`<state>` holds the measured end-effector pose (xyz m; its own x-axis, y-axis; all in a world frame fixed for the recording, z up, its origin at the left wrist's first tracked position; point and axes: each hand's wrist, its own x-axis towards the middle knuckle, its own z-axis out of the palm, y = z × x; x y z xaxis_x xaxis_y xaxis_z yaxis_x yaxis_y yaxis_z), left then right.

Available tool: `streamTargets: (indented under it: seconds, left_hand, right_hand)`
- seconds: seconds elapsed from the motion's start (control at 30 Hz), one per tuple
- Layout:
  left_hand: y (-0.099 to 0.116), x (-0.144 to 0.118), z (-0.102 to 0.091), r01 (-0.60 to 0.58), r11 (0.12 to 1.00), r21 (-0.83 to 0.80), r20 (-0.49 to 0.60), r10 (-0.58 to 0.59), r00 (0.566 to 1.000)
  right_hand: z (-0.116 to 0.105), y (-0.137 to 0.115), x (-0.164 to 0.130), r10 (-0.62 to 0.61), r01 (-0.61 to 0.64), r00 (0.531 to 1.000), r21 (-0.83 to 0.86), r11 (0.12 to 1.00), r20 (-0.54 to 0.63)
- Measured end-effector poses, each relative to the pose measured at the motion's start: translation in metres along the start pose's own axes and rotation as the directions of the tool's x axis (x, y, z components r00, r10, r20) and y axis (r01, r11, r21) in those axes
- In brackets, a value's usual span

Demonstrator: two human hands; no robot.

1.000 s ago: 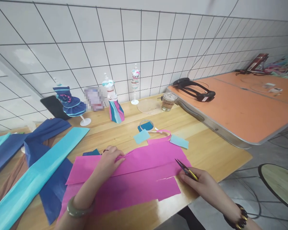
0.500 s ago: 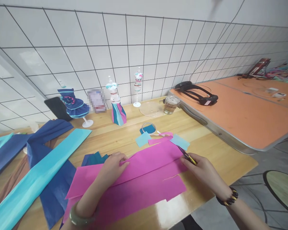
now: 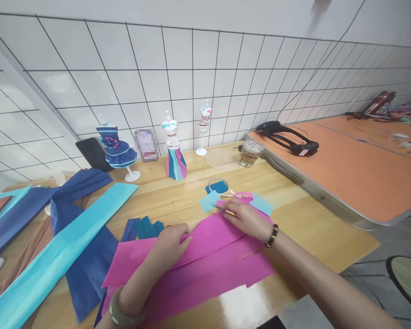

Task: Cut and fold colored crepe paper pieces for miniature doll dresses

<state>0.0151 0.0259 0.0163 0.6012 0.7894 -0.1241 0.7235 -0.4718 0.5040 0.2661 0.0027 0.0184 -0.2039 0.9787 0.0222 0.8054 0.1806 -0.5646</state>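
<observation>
Left hand (image 3: 169,244) pinches pink paper (image 3: 205,269) fold, right hand (image 3: 248,219) grips scissors (image 3: 222,210) near table's far edge; keep sheet flat, taut.

bare wood (image 3: 178,196) ahead, mannequins (image 3: 176,153) behind

Nothing readable is showing anywhere; the small upright card (image 3: 146,145) at eleven o'clock is appearing blurred.
</observation>
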Motion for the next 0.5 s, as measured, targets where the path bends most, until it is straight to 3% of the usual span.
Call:
streamTargets:
  seconds: [0.2, 0.5]
  left_hand:
    - [-0.002, -0.001, 0.005, -0.013, 1.0, 0.026, 0.0, 0.013, 1.0]
    - [-0.003, -0.001, 0.005, -0.005, 0.998, 0.061, -0.01, 0.006, 1.0]
  right_hand:
    - [0.005, 0.008, 0.014, 0.006, 0.0, 0.995, -0.065, 0.998, 0.1]
    - [0.003, -0.006, -0.006, 0.032, -0.025, 0.997, -0.093, 0.995, 0.074]
